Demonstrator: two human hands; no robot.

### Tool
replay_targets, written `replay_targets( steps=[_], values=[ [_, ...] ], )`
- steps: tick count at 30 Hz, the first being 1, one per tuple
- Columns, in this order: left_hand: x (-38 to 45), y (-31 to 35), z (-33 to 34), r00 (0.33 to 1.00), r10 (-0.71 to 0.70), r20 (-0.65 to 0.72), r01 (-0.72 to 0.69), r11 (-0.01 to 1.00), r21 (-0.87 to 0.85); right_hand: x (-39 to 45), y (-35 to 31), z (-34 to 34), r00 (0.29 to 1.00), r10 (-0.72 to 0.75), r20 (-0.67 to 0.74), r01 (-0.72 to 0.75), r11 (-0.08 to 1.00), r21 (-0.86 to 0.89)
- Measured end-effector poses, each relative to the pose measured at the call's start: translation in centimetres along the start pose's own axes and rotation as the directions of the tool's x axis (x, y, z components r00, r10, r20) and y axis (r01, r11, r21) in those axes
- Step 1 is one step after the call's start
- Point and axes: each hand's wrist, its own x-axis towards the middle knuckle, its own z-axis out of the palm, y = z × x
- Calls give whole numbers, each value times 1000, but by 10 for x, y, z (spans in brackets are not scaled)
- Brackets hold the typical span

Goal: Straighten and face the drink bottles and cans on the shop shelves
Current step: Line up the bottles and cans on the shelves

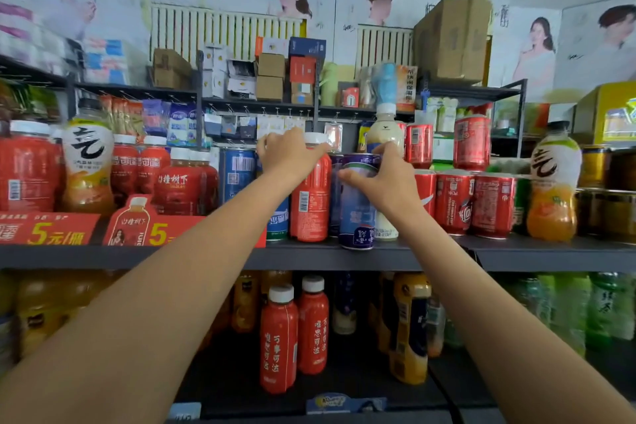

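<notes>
Both arms are up at the middle shelf (pixel 516 253), and this is the facing step, right in the centre of the row. The left hand (pixel 287 153) curls over the shoulder of the red bottle (pixel 311 198), fingers wrapped near its white cap, gripping it. That bottle stands upright at the front edge, but its barcode panel faces out, so by my reading it wants a turn. Just to its right, touching or nearly so, the right hand (pixel 383 175) clasps the upper part of the purple can (pixel 358 206), thumb on the near side, fingers round the far side. The can sits upright at the very lip of the shelf, a little nearer than its neighbours. Behind it a cream bottle (pixel 385 134) peeks out; further right the red cola cans (pixel 475 203) stand stacked in two tiers.

Next move, as I judge it: rotate each container until the brand label shows, then ease the can back level with the row, gently, since crowded neighbours could topple.
</notes>
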Motion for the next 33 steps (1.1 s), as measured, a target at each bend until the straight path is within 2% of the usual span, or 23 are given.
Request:
replay_targets(
  steps=[3,6,8,11,15,20,23,28,29,31,33],
  values=[
    [4,-4,-4,999,-2,33,6,990,-138,2,3,-1,996,-16,90,22,998,-66],
    [4,-11,-16,999,15,44,3,917,-399,-4,10,-5,973,34,229,-4,992,-130],
    [2,-10,-33,1000,14,22,0,839,-544,-10,10,-7,964,59,259,-34,994,-100],
    [-2,1,-63,999,37,-2,-29,755,-655,-13,5,-3,962,102,253,-91,994,-52],
    [-12,2,-89,999,47,-11,-40,695,-718,-13,-5,25,957,164,239,-159,986,-39],
    [-29,-21,-101,994,90,58,-24,712,-702,-22,-10,61,982,153,108,-148,988,-53],
    [-40,-36,-100,986,128,104,-20,721,-692,-28,-16,75,991,131,14,-128,983,-131],
    [-48,-53,-101,979,135,155,9,725,-689,-28,-20,78,986,164,9,-160,972,-171],
    [-48,-54,-101,979,136,155,10,722,-692,-28,-23,75,988,155,-19,-156,973,-170],
    [-47,-55,-103,980,137,147,6,712,-702,-28,-37,67,988,40,-149,-65,984,-163],
    [-43,-54,-107,981,130,141,15,681,-732,-23,-68,57,977,-75,-197,72,997,-22]
  ],
)
